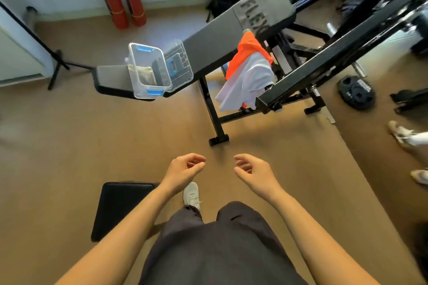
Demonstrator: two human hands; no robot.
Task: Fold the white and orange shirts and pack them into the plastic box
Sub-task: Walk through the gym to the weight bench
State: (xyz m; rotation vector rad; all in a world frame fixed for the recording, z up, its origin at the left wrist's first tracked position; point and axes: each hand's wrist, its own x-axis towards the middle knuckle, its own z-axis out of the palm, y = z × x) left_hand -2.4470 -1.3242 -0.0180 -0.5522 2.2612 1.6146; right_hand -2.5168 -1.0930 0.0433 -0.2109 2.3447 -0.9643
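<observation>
While empty, hands' grip [218, 167] well below draped shirts [249, 71]

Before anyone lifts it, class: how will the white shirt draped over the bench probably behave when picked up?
Probably floppy: the white shirt hangs in loose folds off the bench. It looks thin, so likely light. It overlaps the orange shirt, so lifting one may drag the other along.

Bright, even indoor light fills the room, with soft, short shadows on the tan floor [69, 157]. Wide-angle distortion bends straight lines toward the edges of the frame. The left edge and the upper right corner look smeared and blurred.
</observation>
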